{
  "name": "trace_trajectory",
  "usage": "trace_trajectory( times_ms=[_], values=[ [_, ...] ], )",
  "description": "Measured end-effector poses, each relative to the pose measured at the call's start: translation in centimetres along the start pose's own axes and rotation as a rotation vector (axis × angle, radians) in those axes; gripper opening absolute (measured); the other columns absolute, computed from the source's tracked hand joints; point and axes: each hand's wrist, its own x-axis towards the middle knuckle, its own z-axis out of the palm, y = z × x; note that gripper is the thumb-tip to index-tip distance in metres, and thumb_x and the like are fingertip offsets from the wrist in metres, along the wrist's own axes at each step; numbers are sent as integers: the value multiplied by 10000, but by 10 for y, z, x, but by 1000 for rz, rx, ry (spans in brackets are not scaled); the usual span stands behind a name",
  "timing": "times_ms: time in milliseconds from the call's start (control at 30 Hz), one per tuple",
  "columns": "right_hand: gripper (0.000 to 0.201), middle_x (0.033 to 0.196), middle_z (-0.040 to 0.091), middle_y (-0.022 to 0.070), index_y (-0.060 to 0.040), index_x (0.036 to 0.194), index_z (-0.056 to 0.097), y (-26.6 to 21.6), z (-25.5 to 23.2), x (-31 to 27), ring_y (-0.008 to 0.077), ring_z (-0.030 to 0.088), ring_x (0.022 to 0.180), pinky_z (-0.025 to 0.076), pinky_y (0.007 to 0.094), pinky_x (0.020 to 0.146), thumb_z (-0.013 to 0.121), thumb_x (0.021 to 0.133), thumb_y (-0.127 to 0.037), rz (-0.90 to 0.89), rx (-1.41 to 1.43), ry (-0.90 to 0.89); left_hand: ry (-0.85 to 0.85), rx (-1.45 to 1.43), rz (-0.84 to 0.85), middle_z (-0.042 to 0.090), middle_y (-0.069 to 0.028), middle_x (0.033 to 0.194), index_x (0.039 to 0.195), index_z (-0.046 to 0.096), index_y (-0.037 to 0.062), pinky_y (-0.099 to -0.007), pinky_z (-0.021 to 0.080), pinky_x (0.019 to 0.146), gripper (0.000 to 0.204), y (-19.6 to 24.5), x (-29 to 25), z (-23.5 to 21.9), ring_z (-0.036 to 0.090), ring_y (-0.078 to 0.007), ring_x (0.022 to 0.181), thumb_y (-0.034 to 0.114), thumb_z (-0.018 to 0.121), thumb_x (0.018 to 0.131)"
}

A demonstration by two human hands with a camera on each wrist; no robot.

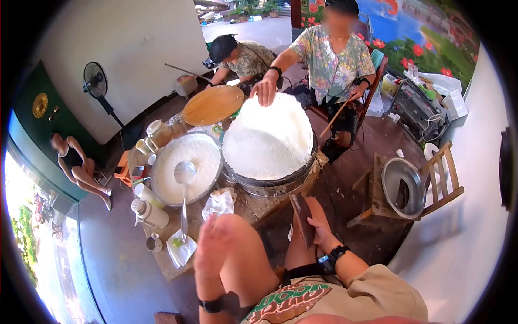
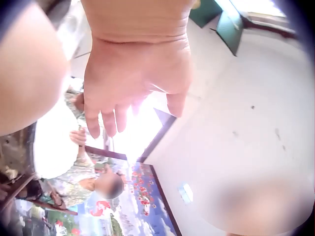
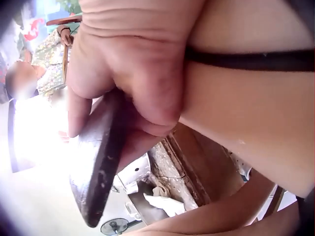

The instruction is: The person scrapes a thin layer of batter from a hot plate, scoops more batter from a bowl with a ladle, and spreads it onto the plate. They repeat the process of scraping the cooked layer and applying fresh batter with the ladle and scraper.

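My right hand (image 1: 317,224) grips a flat dark wooden paddle (image 1: 302,218) that stands upright against my right knee; in the right wrist view the fingers (image 3: 142,83) curl round the paddle (image 3: 96,167). My left hand (image 1: 213,245) hovers raised in front of me with straight, relaxed fingers and holds nothing; the left wrist view shows its palm (image 2: 133,73) open. Ahead stands a round steamer (image 1: 270,183) covered by a white domed cloth (image 1: 268,137). A person seated opposite rests a hand (image 1: 264,90) on the cloth's far edge.
A large metal bowl (image 1: 186,164) of white batter with a ladle (image 1: 184,178) sits left of the steamer, among jars and cups. A round wooden lid (image 1: 212,105) lies behind. A metal basin (image 1: 402,188) rests on a wooden chair at right. A fan (image 1: 96,81) stands by the wall.
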Motion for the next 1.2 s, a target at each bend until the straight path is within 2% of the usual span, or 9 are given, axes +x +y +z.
trace_trajectory(
  times_ms=[67,233,333,400,500,533,567,767,1200],
  values=[
    [377,1000,628,84,-61,1164,522,0,2,4,219,615,874,504,352,759,599,850,-254,14,0,17,110,141,132,264,-155,1446,1432,174,76,-501,274,1039,847,24,14,28,325,-286,1301,514,562,820],
    [364,1016,622,81,-59,1164,519,1,-5,15,215,613,879,502,348,774,597,854,-234,45,7,-12,-432,348,-596,178,-160,1480,1421,173,7,-457,181,1081,945,28,0,61,212,-285,1351,617,536,797],
    [364,1008,623,79,-57,1161,520,4,-12,11,212,613,879,504,352,772,600,853,-233,48,1,-52,-998,385,-204,299,-227,1395,1310,377,-35,-472,239,1026,853,58,17,94,301,-381,1269,603,555,771],
    [370,997,624,80,-55,1158,521,1,-10,13,211,613,874,506,353,764,605,849,-239,64,-24,-43,-985,234,-146,307,-229,1390,1308,402,-2,-498,297,981,817,107,8,87,344,-373,1249,609,541,783],
    [378,978,624,87,-46,1141,528,0,2,11,210,612,866,505,352,759,611,839,-256,18,-41,-12,-458,-417,578,584,-62,1056,1109,549,92,-370,478,679,350,110,22,96,563,-125,852,365,480,900],
    [387,978,623,93,-40,1138,530,2,-3,11,216,611,869,504,355,763,611,833,-265,7,-29,27,-386,-774,610,591,-33,989,1049,570,117,-326,478,633,285,112,35,97,552,-78,806,342,470,905],
    [397,978,622,99,-34,1134,532,3,-9,12,223,611,872,504,359,768,611,827,-273,12,-30,56,-407,-912,467,587,14,922,1042,562,115,-284,466,625,262,104,34,40,542,-77,803,319,483,898],
    [419,1074,602,106,-36,1175,513,-6,5,10,267,585,977,469,393,873,607,810,-220,-36,-147,-25,-301,-126,-362,582,-58,1052,1240,448,71,-285,426,754,394,-17,19,17,566,-142,880,331,422,944],
    [456,1121,597,102,-42,1194,508,6,35,7,276,575,1016,441,405,925,629,803,-244,-70,-155,-30,-205,-301,-412,556,-69,1134,1306,385,53,-328,437,873,445,-44,0,-5,570,-171,968,327,421,957]
  ],
)
